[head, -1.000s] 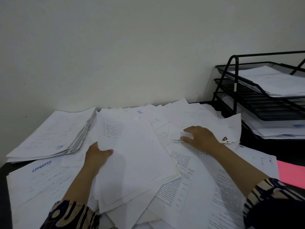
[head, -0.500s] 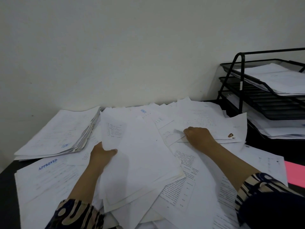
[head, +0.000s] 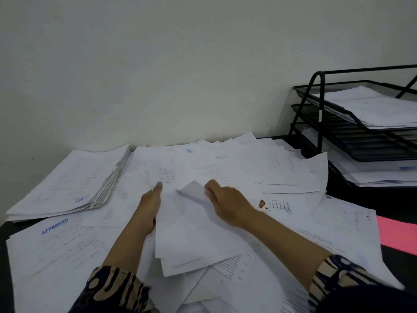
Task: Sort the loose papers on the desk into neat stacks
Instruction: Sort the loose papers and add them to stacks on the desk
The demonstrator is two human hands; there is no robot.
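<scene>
White loose papers point(head: 270, 168) are spread across the dark desk point(head: 361, 197), overlapping at all angles. A small bundle of sheets point(head: 191, 233) in the middle is held at its left edge by the left hand point(head: 149, 206) — thumb on top, the other fingers hidden beneath. The bundle's upper corner is pinched and curled up by the right hand point(head: 228, 204). A neat stack point(head: 67, 186) is seen at the left rear, just beside the loose spread. A black wire tray rack point(head: 352, 134) with papers stands at the right — a pink sheet point(head: 399, 236) lies near it.
</scene>
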